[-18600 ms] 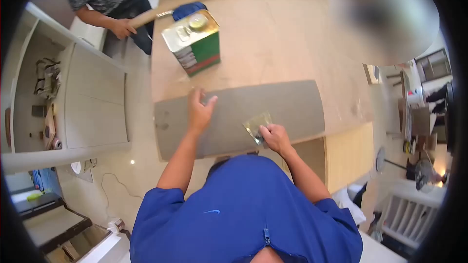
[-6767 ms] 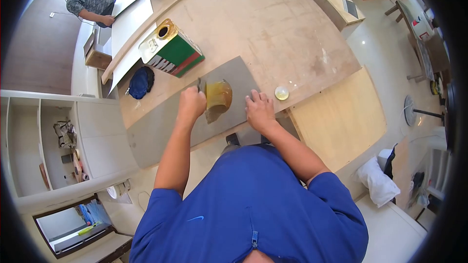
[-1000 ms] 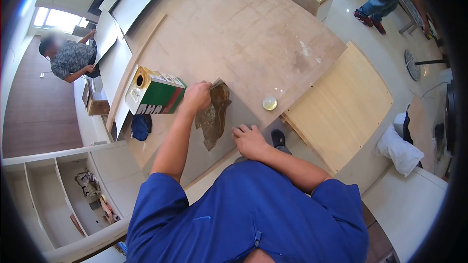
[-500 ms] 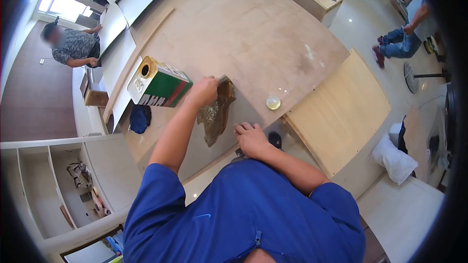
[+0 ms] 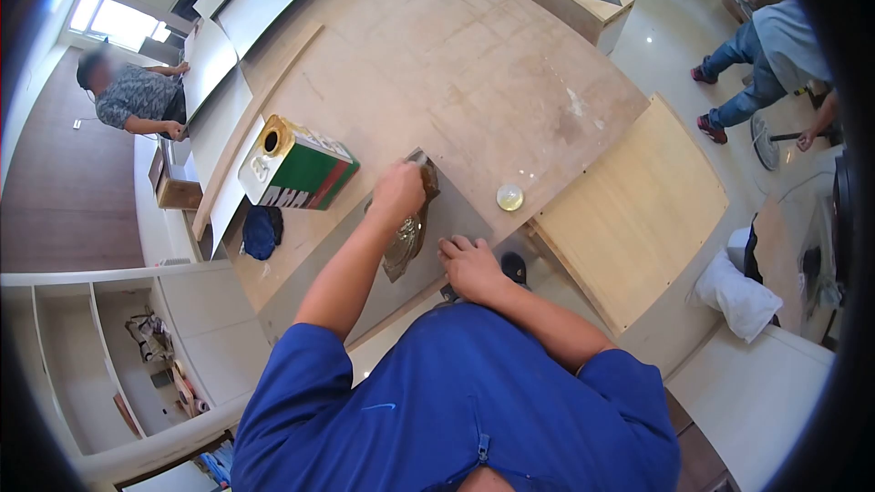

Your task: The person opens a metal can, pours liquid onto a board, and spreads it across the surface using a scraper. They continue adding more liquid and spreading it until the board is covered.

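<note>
My left hand [image 5: 399,193] is closed, knuckles up, over a wet brown patch of glue-like liquid [image 5: 406,246]. Whatever its fingers grip is hidden beneath them. The patch spreads across a grey sheet [image 5: 460,210] at the near edge of the large board. My right hand [image 5: 468,266] rests on the sheet's near edge to the right of the patch, fingers spread and holding nothing. Left of my left hand stands a green and white metal can [image 5: 305,169] with a stained, open spout. A dark blue crumpled item [image 5: 262,230] lies beside the can.
A wooden strip [image 5: 260,128] lies along the left of the brown board [image 5: 456,64]. A small round clear container [image 5: 509,198] sits near its right edge. A pale plywood panel [image 5: 638,210] adjoins on the right. Co-workers [image 5: 141,96] stand at left; another person [image 5: 766,64] is at right.
My left hand has moved slightly right and toward me over the brown patch, whose outline has changed. My right hand stays put. The person at right has shifted and bends lower.
</note>
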A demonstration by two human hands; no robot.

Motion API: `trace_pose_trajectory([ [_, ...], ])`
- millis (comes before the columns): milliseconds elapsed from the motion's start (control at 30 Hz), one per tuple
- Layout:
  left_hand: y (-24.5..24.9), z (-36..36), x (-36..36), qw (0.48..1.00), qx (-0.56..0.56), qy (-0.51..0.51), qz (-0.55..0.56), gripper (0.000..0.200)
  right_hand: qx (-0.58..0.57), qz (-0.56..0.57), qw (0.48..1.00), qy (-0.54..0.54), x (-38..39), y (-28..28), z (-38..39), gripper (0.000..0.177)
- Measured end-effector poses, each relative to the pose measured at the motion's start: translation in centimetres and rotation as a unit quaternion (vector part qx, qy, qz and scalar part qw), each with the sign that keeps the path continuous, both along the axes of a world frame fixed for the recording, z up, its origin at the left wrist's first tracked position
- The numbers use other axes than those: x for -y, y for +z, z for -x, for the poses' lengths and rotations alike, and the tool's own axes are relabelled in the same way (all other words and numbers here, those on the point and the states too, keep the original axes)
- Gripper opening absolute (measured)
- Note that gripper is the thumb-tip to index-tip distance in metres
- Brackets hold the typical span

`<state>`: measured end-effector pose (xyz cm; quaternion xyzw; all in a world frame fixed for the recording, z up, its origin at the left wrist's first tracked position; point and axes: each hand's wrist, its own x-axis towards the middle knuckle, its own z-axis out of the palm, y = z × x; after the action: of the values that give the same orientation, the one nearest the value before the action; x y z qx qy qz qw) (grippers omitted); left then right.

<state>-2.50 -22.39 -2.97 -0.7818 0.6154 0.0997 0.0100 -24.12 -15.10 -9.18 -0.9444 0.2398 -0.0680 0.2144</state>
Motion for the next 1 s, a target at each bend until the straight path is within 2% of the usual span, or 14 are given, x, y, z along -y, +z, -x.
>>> trace_pose_trajectory([
  [133,-0.5,-0.4,0.5,0.999,-0.008,0.033,-0.043,0.017,-0.016,-0.015,1.000,0.002,-0.1,0.4,-0.1,0.041],
  [233,-0.1,0.9,-0.5,0.998,0.003,-0.061,-0.010,0.016,-0.016,-0.017,1.000,0.006,0.2,0.4,-0.1,0.041],
  [267,0.1,1.1,-0.5,1.000,-0.021,-0.022,0.007,0.015,-0.013,-0.018,1.000,0.006,0.1,0.2,-0.1,0.041],
  [367,-0.3,-0.7,0.6,1.000,0.000,0.017,0.014,0.017,-0.012,-0.024,1.000,0.004,0.1,0.4,-0.2,0.041],
  [467,-0.6,0.2,0.1,0.999,0.010,-0.029,-0.021,0.017,-0.029,-0.008,1.000,0.007,0.2,0.6,-0.2,0.041],
  [600,0.0,-0.6,0.5,1.000,-0.013,0.008,0.024,0.021,-0.011,-0.018,1.000,0.006,0.0,0.3,-0.1,0.041],
  [700,-0.3,-1.5,0.0,0.997,0.020,-0.068,-0.030,0.023,-0.014,-0.013,1.000,0.008,0.2,0.5,-0.1,0.040],
  [800,0.5,-2.5,-0.6,0.995,-0.027,-0.099,0.006,0.027,-0.002,0.001,1.000,0.001,-0.1,0.4,-0.1,0.038],
  [900,0.8,-3.8,0.5,0.997,0.006,-0.078,0.020,0.030,0.000,-0.006,1.000,-0.003,-0.3,0.9,-0.3,0.034],
  [1000,0.6,-3.6,1.1,0.990,0.032,-0.139,0.008,0.021,-0.016,-0.006,1.000,-0.012,-0.6,0.8,-0.4,0.036],
])
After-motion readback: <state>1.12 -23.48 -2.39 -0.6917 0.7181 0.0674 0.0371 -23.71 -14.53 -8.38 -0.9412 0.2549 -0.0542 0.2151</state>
